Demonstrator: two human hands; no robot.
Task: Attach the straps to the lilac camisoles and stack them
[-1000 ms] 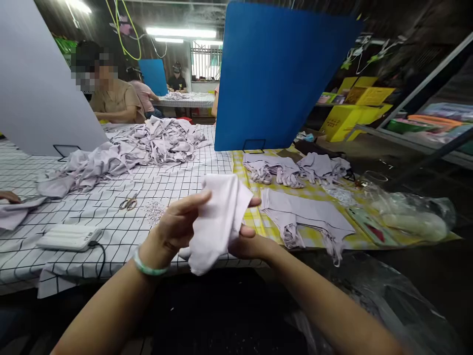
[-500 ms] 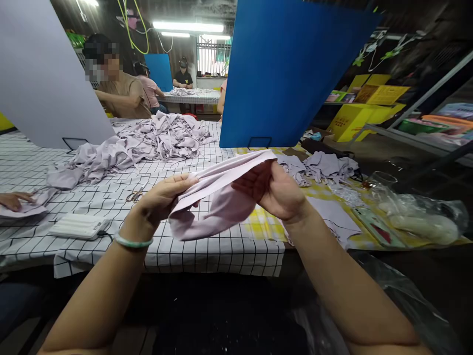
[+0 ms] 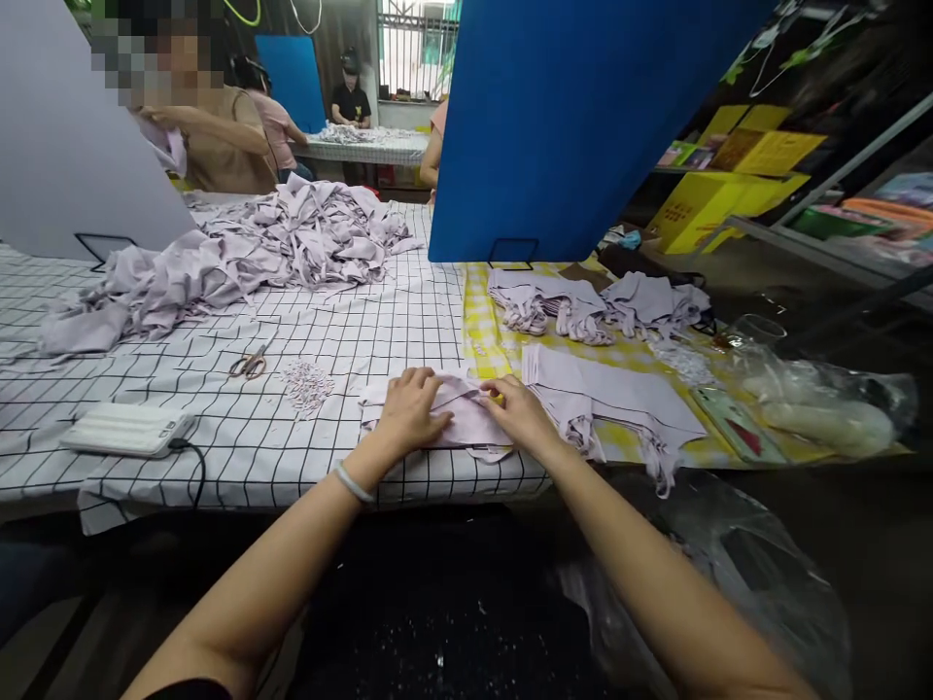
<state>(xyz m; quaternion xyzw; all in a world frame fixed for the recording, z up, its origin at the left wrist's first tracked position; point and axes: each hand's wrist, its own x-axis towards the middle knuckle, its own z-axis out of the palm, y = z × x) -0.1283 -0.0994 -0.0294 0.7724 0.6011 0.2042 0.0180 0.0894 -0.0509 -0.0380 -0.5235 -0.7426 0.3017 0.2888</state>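
Observation:
A pale lilac cloth garment piece (image 3: 472, 425) lies flat near the front edge of the checked table, partly covered by both hands. My left hand (image 3: 409, 413) rests on its left part with the fingers spread. At the right end, my right hand (image 3: 519, 412) pinches the upper edge of the cloth between thumb and fingers. Just right of it is a neat stack of similar lilac pieces (image 3: 627, 389), with straps hanging over the table edge. More folded stacks (image 3: 546, 297) lie behind.
A heap of loose lilac pieces (image 3: 313, 233) covers the back left. Scissors (image 3: 249, 364), thread clippings (image 3: 306, 387) and a white power bank (image 3: 129, 430) lie to my left. A blue panel (image 3: 569, 136) stands ahead. A phone (image 3: 738, 425) lies right. Co-workers sit beyond.
The garment piece, held up and stretched between both hands before, now lies on the table. Both hands came down; the left opened onto the cloth. The co-worker's hand at the left edge left view.

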